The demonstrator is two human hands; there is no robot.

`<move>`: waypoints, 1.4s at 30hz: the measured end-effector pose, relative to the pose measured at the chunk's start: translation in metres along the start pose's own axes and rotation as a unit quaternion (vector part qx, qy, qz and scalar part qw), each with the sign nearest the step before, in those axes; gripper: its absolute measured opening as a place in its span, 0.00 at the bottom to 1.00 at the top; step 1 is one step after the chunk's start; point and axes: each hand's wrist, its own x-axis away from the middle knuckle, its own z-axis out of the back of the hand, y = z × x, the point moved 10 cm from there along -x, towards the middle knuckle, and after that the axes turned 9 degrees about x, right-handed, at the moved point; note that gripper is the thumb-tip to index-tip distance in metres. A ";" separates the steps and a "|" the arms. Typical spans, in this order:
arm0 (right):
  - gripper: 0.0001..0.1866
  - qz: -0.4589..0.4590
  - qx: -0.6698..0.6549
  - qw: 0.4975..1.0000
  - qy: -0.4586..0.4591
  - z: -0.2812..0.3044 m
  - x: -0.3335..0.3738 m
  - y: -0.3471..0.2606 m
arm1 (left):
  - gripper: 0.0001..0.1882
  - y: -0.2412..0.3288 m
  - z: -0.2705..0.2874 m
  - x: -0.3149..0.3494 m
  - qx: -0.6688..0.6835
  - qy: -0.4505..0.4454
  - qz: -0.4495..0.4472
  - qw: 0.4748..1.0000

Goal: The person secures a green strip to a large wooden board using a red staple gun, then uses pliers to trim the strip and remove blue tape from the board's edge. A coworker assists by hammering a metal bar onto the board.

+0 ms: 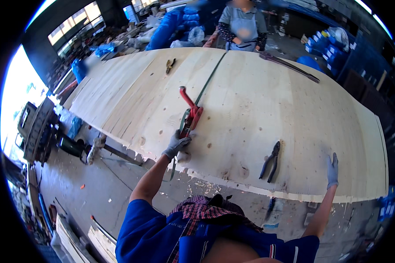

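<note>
Red strapping tool (195, 115), one: on plywood sheet (250, 101), left of middle, one green strap (210, 81) beyond. Gloved left hand (176, 144), arm extended: closed around its near end. Dark pliers (272, 161), one pair. Gloved right hand (332, 171): open, fingers pointing away. Blue shirt (145, 228): lettering unreadably small.

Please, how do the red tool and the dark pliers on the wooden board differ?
The red tool is mainly bright red; the pliers are dark. The left hand holds the red tool, while the pliers lie untouched, handles spread. A green strap runs to the red tool; none reaches the pliers. Both are on the pale wooden board.
</note>
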 end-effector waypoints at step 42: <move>0.34 0.180 0.166 0.968 0.051 -0.376 0.170 -0.525 | 0.12 -0.020 0.565 0.039 0.111 0.531 -0.064 0.838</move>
